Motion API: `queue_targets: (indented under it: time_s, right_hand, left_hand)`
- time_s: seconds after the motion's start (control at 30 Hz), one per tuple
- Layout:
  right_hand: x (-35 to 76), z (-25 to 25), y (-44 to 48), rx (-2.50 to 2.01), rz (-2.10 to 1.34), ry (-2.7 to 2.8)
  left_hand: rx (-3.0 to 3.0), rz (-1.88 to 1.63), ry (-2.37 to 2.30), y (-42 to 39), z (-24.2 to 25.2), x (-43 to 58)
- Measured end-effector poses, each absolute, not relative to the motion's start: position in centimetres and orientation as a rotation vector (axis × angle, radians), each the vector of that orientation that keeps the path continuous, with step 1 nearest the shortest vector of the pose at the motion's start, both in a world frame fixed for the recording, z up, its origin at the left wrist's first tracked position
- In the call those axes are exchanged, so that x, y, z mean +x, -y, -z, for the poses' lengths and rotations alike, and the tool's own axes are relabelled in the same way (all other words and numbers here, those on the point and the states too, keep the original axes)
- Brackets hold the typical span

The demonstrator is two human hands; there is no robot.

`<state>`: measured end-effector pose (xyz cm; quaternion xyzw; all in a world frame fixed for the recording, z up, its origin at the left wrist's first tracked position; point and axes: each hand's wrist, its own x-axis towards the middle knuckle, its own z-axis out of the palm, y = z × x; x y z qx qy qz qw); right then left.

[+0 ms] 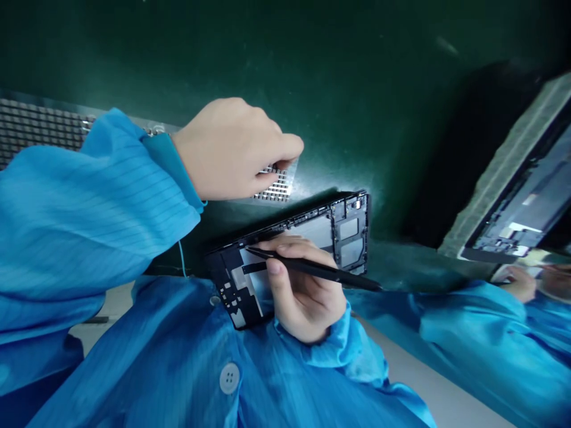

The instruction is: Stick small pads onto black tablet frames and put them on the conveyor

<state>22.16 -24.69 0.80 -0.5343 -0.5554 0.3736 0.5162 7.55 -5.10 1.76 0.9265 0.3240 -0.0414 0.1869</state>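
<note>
A black tablet-like device frame (350,252) with light internal panels lies tilted near my body. My right hand (307,291) is over it, closed around black tweezers (321,270). The tweezer tips point left, at the frame's upper left edge; whether they touch it or grip a part I cannot tell. Above the frame, my left hand (236,148) is closed, thumb and index finger bent over the end of a clear sheet of small metallic pieces (279,187). What those fingers hold, if anything, is hidden. A blue band with a thin cord circles the left wrist.
A longer stretch of sheet with rows of small dark pieces (40,131) lies left, partly under my sleeve. On the green tabletop (357,89), a padded tray-like holder (504,160) with another device stands right. A co-worker's hand (520,284) and blue sleeve are below it.
</note>
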Motion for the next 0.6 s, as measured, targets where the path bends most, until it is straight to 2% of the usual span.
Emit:
queue_targets:
  time_s: [0.2, 0.37, 0.53, 0.6]
  right_hand:
    - [22.4, -1.1, 23.9, -1.322, -0.876, 1.441]
    - [23.1, -3.3, 23.3, -1.384, -0.918, 1.605]
    - [28.0, -3.9, 17.1, -1.574, -0.859, 1.669]
    - [29.8, -3.2, 14.6, -1.548, -0.956, 1.717]
  left_hand:
    - [2.619, 0.100, -0.911, 5.0, -1.7, 7.7]
    - [2.570, 0.117, -0.903, 5.0, -1.9, 7.5]
    - [2.549, 0.126, -0.861, 4.7, -2.0, 7.4]
    - [2.565, 0.151, -0.862, 4.6, -2.1, 7.4]
